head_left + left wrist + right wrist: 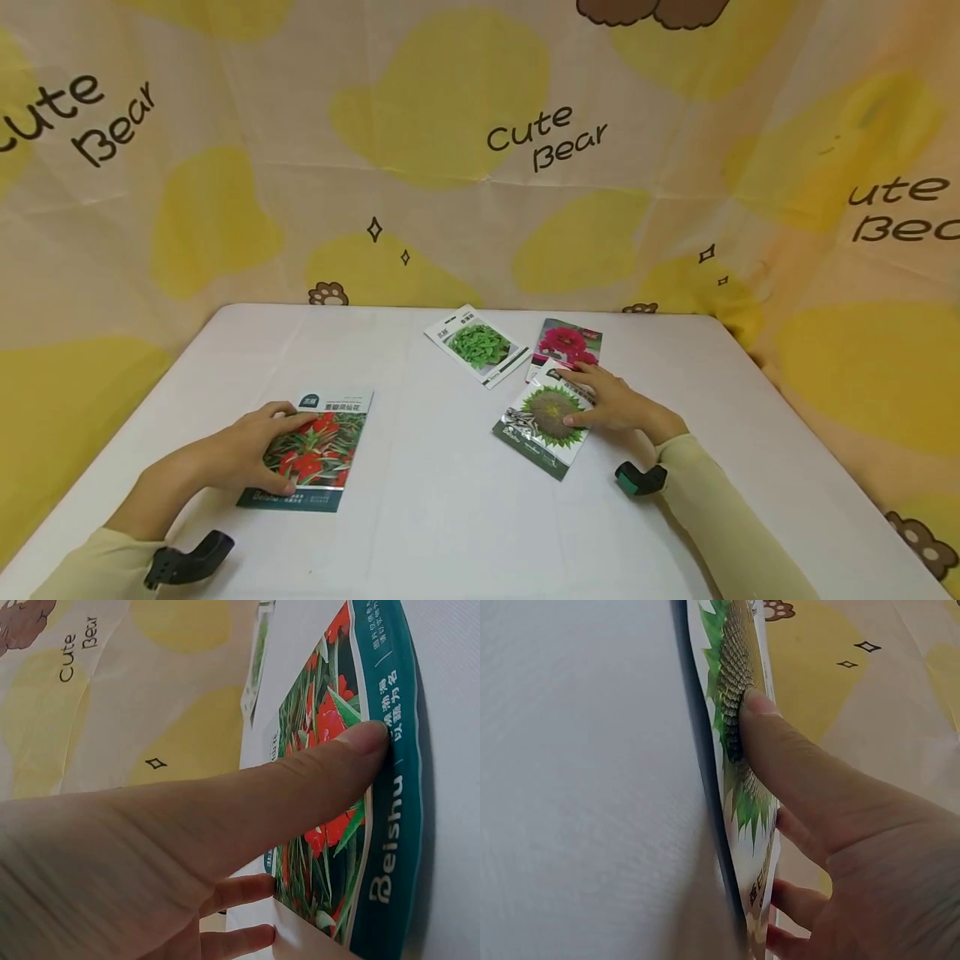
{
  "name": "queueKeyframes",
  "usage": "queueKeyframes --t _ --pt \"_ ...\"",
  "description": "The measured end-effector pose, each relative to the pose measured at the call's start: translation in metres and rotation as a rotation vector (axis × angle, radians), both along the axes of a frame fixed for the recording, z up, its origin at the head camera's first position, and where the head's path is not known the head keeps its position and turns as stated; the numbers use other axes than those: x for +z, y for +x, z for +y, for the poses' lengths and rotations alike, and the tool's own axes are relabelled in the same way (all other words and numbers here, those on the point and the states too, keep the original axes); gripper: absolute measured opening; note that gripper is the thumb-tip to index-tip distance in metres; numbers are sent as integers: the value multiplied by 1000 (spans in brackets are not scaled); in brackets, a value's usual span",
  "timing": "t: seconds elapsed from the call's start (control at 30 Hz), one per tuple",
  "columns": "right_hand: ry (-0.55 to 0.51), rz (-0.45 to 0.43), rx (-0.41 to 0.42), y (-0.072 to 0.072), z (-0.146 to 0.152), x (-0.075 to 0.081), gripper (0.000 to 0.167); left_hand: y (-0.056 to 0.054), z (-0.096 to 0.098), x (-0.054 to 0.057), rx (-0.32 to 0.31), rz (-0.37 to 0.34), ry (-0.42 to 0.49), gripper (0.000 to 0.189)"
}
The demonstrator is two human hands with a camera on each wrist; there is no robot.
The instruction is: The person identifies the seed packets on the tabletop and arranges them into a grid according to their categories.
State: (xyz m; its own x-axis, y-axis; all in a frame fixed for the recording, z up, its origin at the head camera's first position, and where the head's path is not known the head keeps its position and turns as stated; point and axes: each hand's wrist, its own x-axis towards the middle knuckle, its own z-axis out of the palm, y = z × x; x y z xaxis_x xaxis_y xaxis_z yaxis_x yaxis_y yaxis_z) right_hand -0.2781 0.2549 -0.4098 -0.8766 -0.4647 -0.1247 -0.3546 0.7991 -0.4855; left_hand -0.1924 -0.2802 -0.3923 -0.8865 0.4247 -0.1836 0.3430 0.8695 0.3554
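A patterned cloth [468, 250] lettered "Cute Bear" hangs behind and around a white table [435, 508]. The left wrist view shows what the head view leaves small: the left hand's [243, 450] thumb tip lies on the teal band of the red-flower packet [322, 454], and two other fingertips meet its side edge. The right wrist view shows the sunflower packet [542, 421] nearly edge-on, its dark border slightly bowed, beside the right hand's [618, 404] thumb. Only the head view shows both packets whole enough to place together.

The left fingers are spread, thumb well apart from the index finger, both touching the red-flower packet. The right fingers are also spread, the thumb on the printed sunflower head and the index finger near the packet's top; how firmly either hand presses, I cannot tell.

Both hands reach inward from the sides, palms down, with black wrist devices [191, 560] below cream sleeves [738, 521]. Just beyond the right fingertips lies the pink-flower packet [562, 342], partly covered by the sunflower packet. Farther off, left of those fingertips, lies the green-leaf packet [480, 343].
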Motion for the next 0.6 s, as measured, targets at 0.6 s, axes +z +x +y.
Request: queueKeyframes --t 0.6 --pt "-24 81 74 1 -7 8 66 3 1 2 33 -14 33 91"
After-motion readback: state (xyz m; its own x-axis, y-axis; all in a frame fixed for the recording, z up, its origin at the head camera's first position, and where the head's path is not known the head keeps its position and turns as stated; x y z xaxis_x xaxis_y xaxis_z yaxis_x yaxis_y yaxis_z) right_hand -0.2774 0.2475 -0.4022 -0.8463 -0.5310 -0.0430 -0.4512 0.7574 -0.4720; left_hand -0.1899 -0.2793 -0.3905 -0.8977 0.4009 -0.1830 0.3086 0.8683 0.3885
